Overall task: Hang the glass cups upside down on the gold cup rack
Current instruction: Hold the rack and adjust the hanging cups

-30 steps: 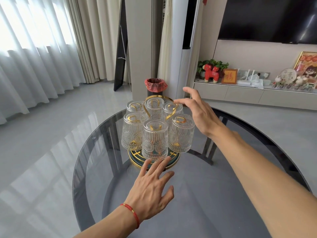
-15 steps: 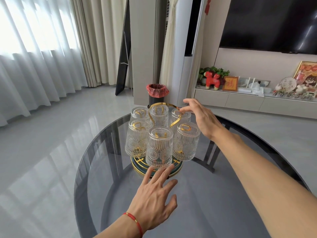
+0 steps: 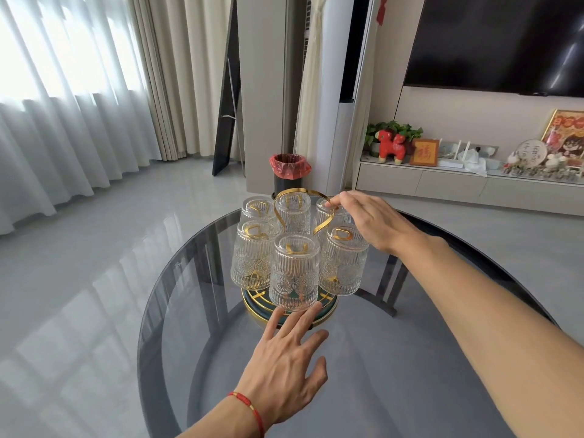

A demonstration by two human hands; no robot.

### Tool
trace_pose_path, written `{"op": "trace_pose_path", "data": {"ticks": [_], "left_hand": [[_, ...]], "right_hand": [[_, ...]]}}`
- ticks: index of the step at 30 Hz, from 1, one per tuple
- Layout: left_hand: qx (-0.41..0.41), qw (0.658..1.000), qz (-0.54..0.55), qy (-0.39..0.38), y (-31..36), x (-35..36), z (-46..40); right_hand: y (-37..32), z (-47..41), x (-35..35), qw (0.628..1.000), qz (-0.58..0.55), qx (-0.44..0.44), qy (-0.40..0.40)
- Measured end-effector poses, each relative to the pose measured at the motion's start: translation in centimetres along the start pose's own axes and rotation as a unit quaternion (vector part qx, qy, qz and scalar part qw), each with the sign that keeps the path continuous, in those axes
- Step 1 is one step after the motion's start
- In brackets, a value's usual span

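Observation:
The gold cup rack [image 3: 328, 304] stands on a round dark glass table [image 3: 410, 358], with a green and gold round base and a looped gold handle [image 3: 286, 192] on top. Several ribbed glass cups [image 3: 295, 276] hang upside down on its arms all around. My right hand [image 3: 373, 221] reaches in from the right, thumb and fingertips pinched on the right side of the gold handle. Flat and open, my left hand [image 3: 289, 358] lies on the table just in front of the rack, fingertips touching the base edge under the nearest cup.
A black bin with a red bag [image 3: 289, 172] stands on the floor behind the table. A low white cabinet [image 3: 458, 184] with ornaments runs along the right wall under a television [image 3: 499, 42]. Curtains [image 3: 63, 105] cover the windows at left.
My right hand has come down from an open reach and closed its fingertips on the rack's gold handle. My left hand stays at the base.

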State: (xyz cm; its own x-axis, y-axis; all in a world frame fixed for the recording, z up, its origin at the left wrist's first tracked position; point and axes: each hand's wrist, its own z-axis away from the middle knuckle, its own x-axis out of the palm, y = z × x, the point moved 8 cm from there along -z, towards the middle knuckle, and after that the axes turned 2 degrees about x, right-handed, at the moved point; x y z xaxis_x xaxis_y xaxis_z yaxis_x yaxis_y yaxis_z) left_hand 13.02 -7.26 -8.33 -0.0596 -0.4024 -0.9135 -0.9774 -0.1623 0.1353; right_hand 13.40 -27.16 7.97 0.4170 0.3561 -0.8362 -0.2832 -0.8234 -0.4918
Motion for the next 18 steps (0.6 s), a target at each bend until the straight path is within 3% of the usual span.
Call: {"op": "trace_pose_path", "data": {"ticks": [9, 18], "left_hand": [[0.001, 1.0, 0.007, -0.003, 0.0, -0.1, 0.0], [-0.004, 1.0, 0.008, -0.007, 0.0, 0.0, 0.0]], "right_hand": [[-0.1, -0.5, -0.1, 0.995, 0.094, -0.025, -0.01], [0.6, -1.4, -0.9, 0.998, -0.044, 0.043, -0.005]]}}
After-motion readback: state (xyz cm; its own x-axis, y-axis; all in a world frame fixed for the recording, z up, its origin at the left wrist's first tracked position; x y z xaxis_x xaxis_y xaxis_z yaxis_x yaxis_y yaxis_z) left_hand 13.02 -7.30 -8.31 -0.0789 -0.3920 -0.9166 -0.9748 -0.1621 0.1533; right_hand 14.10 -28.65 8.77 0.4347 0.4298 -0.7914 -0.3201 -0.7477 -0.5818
